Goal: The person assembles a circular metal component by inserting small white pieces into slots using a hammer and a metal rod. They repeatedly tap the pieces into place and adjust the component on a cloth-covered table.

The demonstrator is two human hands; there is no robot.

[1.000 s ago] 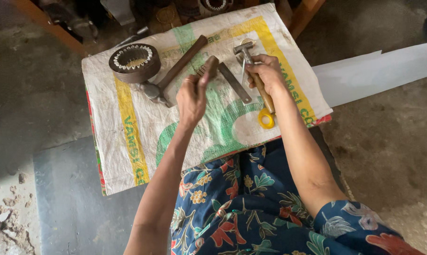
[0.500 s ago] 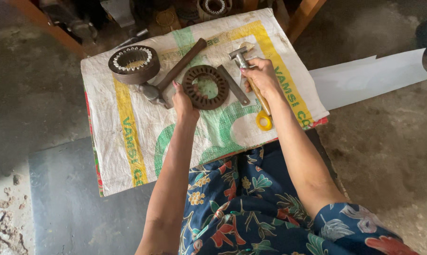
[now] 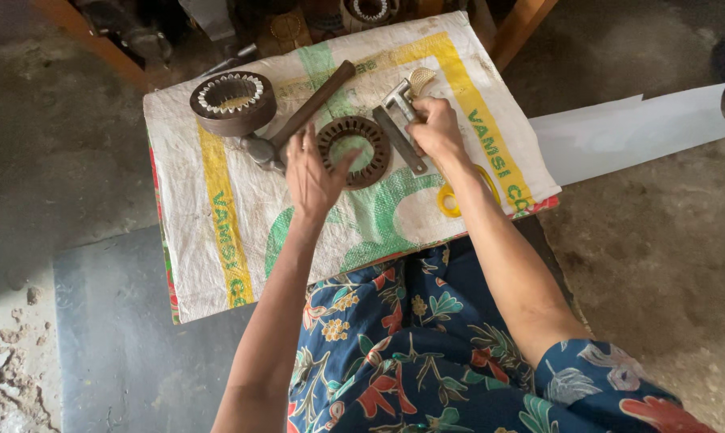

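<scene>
A flat, dark toothed metal ring (image 3: 354, 151) lies on a white woven sack (image 3: 218, 224) spread over a low table. My left hand (image 3: 313, 172) rests at the ring's left edge, fingers spread and thumb across its rim. My right hand (image 3: 436, 128) is closed on a grey metal caliper-like tool (image 3: 398, 103) with a pale fan-shaped end, just right of the ring. A flat metal bar (image 3: 404, 144) lies between the ring and my right hand.
A thicker brown ring with pale inner teeth (image 3: 232, 103) sits at the sack's far left. A wooden-handled hammer (image 3: 314, 100) lies diagonally beside it. A yellow loop (image 3: 450, 200) shows under my right forearm. A white sheet (image 3: 627, 132) lies on the floor to the right.
My left hand held the toothed ring upright, then laid it flat on the sack and opened its fingers. My right hand stayed on the caliper-like tool.
</scene>
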